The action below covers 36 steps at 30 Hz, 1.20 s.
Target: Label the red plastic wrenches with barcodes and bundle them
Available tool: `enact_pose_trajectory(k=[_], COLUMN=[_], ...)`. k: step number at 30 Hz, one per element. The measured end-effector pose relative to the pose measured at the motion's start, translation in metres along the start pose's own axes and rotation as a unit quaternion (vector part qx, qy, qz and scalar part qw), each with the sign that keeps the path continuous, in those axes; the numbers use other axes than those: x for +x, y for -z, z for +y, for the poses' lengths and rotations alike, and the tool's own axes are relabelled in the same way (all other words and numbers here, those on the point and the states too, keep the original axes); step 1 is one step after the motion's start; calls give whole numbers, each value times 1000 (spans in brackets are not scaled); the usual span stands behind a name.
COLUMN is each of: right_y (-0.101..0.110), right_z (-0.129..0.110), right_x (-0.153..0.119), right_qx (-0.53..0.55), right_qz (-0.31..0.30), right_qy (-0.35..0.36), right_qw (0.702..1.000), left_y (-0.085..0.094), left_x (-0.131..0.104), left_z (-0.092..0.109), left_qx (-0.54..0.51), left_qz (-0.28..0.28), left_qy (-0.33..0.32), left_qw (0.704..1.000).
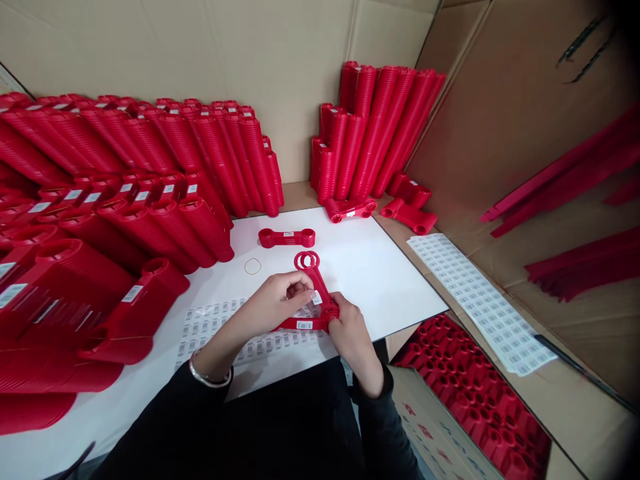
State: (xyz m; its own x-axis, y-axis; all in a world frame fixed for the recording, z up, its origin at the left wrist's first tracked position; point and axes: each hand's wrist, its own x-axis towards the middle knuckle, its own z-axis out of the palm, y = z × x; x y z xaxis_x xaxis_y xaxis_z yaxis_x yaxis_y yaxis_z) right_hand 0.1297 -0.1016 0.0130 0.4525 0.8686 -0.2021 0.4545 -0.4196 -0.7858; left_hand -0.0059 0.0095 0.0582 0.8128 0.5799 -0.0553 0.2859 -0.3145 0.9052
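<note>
My right hand (350,327) grips red cards with round, holed ends at their joined corner. One red card (315,277) slants up and away, and another red card (285,325) with a white barcode label (305,325) lies across in front. My left hand (283,300) is closed in a pinch over the slanting card, with a small white barcode label (317,298) at the thumb tip. Beneath the left forearm and the cards lies a sheet of barcode labels (193,330). Just beyond the hands rests a labelled red card bundle (287,238).
Tall stacks of red cards (210,153) fill the left, with more stacks (370,133) at the back right. A rubber band (253,266) lies on the white board (385,280). Label sheets (480,300) lie at right, above a carton (425,407) of red cards.
</note>
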Motion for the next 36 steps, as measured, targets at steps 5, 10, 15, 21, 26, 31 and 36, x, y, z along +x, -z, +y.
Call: enact_pose_trajectory(k=[5, 10, 15, 21, 26, 31, 36], right_y=[0, -1, -2, -1, -1, 0, 2], right_z=[-10, -16, -20, -21, -22, -24, -25], right_x=[-4, -6, -6, -7, -7, -8, -9], right_qx=[-11, -7, -12, -14, -18, -17, 14], right_qz=[1, -4, -2, 1, 2, -1, -10], right_qy=[23, 22, 23, 27, 21, 21, 27], right_qw=[1000, 1000, 1000, 1000, 1000, 1000, 999], left_y=[0, 3, 3, 2, 0, -1, -5], left_x=[0, 1, 1, 0, 0, -1, -4], left_z=[-3, -10, -12, -10, -12, -15, -12], left_qx=[-53, -62, -83, -77, -58, -23, 127], left_qz=[7, 40, 45, 54, 56, 59, 97], left_qy=[29, 16, 11, 17, 20, 14, -74], left_qw=[998, 997, 995, 995, 997, 998, 984])
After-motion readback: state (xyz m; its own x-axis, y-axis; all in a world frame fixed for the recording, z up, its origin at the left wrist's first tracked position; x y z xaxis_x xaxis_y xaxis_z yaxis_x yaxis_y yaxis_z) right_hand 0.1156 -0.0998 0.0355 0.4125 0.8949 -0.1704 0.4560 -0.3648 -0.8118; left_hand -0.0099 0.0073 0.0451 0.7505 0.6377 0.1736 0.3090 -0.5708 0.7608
